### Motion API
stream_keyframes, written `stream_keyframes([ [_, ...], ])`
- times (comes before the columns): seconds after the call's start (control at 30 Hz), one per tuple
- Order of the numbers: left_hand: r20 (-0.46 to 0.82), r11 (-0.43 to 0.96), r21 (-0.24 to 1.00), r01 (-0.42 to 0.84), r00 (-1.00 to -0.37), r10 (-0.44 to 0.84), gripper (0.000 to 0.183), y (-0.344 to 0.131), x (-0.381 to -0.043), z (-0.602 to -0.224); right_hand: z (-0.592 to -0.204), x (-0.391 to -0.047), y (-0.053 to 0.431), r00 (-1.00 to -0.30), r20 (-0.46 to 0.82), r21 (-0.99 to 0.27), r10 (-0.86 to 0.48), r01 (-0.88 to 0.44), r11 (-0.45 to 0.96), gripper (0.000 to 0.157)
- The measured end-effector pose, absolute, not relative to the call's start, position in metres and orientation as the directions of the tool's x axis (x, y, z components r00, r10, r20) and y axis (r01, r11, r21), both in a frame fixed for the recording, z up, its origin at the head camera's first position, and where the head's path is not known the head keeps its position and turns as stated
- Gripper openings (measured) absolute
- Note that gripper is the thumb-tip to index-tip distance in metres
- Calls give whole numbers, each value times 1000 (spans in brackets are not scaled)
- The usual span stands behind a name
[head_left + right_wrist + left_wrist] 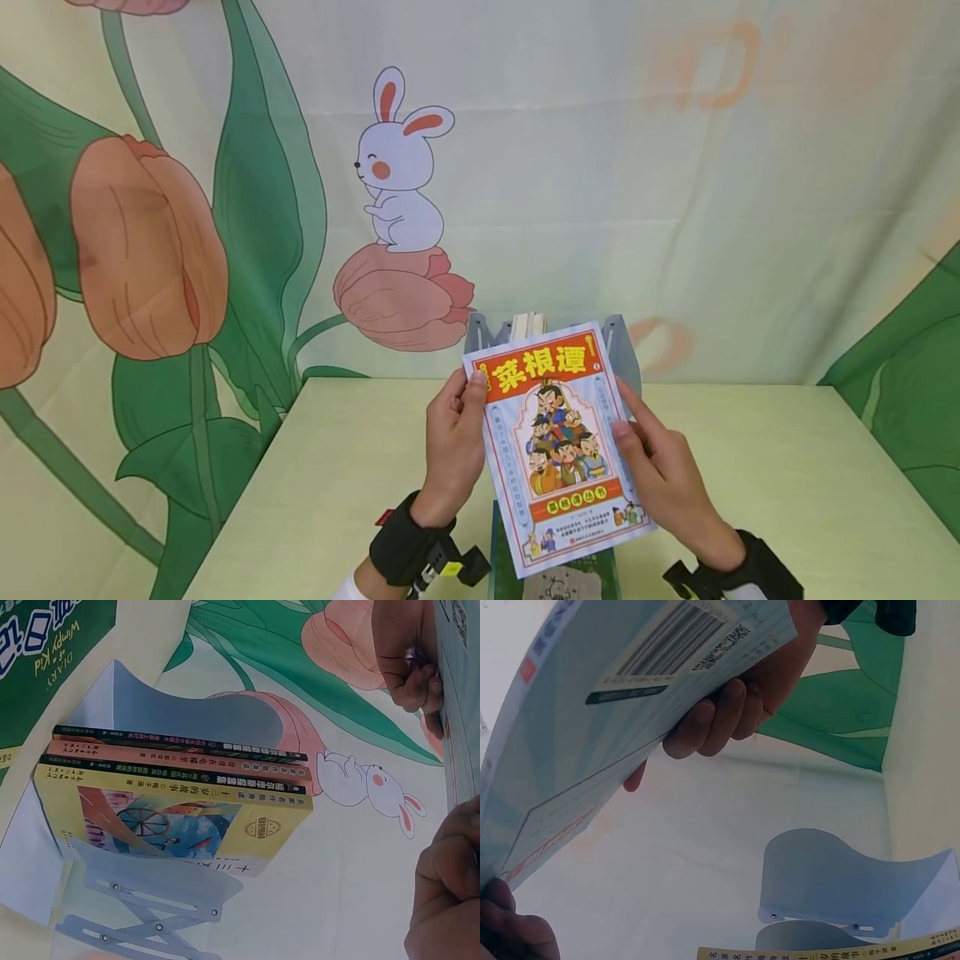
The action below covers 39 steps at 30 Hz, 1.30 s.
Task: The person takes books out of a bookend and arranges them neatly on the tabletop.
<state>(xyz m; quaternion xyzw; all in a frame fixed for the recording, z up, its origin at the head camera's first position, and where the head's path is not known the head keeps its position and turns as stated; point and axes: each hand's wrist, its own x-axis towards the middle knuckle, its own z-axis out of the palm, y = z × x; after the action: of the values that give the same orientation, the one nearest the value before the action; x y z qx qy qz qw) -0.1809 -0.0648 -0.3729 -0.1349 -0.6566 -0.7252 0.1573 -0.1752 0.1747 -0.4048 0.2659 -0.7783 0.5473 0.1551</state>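
Held up in the middle of the head view is a thin paperback book [570, 517], its red-and-white cover with cartoon figures facing the camera. My left hand [456, 433] grips its left edge, thumb on the front cover. On the opposite edge, my right hand [667, 475] pinches the book, thumb in front. The back cover with its barcode [679, 637] shows in the left wrist view, fingers curled against it. Below the held book lies a green Diary of a Wimpy Kid book [56, 664], partly covered by it in the head view.
Behind the held book stands a grey-blue folding book rack [624, 358] on the pale table [360, 483]. Several upright books fill it, the outermost a yellow one [180, 817]. A curtain printed with tulips and a rabbit [405, 167] hangs behind the table.
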Motion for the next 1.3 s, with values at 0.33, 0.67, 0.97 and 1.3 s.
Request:
stream_keyframes([
  [0.33, 392, -67, 917, 394, -919, -41, 32, -66, -180, -374, -405, -171, 172, -731, 651, -697, -204, -682, 221, 58],
  [0.67, 376, -17, 927, 375, -926, 21, 38, -68, -175, -380, -410, -172, 172, -698, 702, -667, -142, -714, 213, 59],
  [0.97, 357, -2, 934, 358, -930, 80, 43, -67, -164, -395, -413, -170, 171, -687, 718, -657, -113, -722, 217, 58],
  [1.3, 349, 78, 933, 352, -935, 56, 47, -70, -159, -406, -417, -168, 171, -725, 681, -691, -103, -683, 235, 57],
])
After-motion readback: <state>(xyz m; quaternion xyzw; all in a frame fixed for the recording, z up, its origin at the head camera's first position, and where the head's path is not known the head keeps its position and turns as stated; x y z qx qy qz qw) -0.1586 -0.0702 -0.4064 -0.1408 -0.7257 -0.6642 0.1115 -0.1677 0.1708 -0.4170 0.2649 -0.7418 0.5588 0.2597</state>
